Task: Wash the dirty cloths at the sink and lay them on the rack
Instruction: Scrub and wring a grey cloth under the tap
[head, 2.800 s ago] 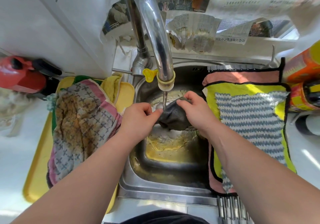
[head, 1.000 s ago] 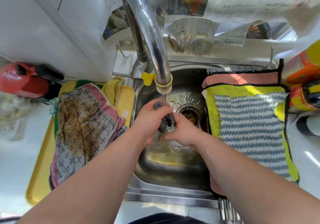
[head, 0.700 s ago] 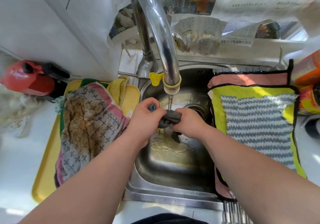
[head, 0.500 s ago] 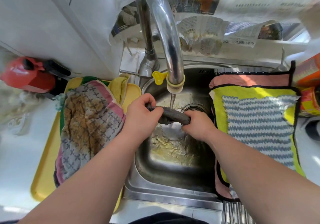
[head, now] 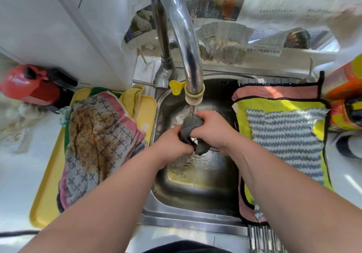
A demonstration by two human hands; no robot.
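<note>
Clamps left hand (head: 172, 145) and right hand (head: 212, 129), close together, on bunched grey cloth (head: 191, 124), held lengthwise from tap (head: 184, 37) stream toward body.

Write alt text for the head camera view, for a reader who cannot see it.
Over a steel sink, the left hand and right hand grip a dark grey cloth under a thin stream from the tap. A stained patterned cloth lies on a yellow tray at left; a striped cloth lies spread at right.
</note>
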